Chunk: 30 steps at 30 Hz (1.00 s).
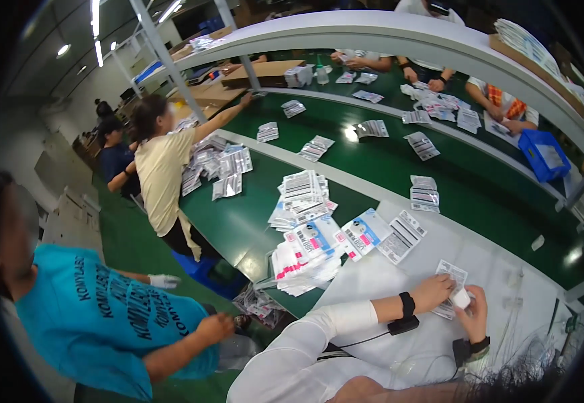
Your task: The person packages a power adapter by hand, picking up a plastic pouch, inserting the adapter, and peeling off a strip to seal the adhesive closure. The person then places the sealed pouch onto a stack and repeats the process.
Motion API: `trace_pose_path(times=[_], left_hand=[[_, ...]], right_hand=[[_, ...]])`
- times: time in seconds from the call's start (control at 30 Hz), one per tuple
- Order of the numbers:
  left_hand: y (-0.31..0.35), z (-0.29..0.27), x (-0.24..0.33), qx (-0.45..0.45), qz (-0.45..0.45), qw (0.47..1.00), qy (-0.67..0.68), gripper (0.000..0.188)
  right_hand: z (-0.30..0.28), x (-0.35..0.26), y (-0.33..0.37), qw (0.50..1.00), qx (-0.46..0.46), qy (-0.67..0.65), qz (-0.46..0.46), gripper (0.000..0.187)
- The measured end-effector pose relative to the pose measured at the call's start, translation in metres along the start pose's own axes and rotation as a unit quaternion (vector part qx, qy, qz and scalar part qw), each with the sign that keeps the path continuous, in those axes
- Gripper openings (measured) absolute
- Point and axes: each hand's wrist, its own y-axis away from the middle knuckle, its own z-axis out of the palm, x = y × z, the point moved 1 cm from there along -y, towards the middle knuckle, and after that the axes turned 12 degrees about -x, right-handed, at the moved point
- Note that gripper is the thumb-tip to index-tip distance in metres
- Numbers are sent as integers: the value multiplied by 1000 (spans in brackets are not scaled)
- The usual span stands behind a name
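Over the pale worktop, my left hand (434, 293) is closed on a small printed packet (452, 270), white with dark print and a barcode-like panel. Beside it, my right hand (474, 316) grips a small white block (462, 298) with rounded edges, close against the packet. Whether the block is partly inside the packet, I cannot tell. Just left of my hands lie a flat packet (401, 236) with its back label up and a blue and pink printed packet (366, 232).
A big heap of printed packets (305, 242) stands to the left. A green conveyor belt (372, 158) carries scattered packets beyond the worktop, under a long white shelf (346, 30). A person in a blue shirt (104, 316) stands close at left. A blue bin (544, 156) sits far right.
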Motion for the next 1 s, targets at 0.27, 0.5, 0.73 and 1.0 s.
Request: trace_pose_path(times=[0.27, 0.5, 0.73, 1.0], left_hand=[[5, -31, -15, -30, 33, 972, 232, 16], [0, -28, -4, -24, -47, 967, 249, 12], [-3, -25, -3, 39, 12, 986, 162, 14], [-4, -25, -2, 53, 47, 994, 81, 24]], right_hand=[[16, -32, 2, 933, -98, 326, -116, 40], [31, -47, 6, 953, -34, 297, 42, 38], [30, -32, -10, 962, 21, 264, 62, 41], [7, 17, -30, 968, 62, 233, 67, 38]])
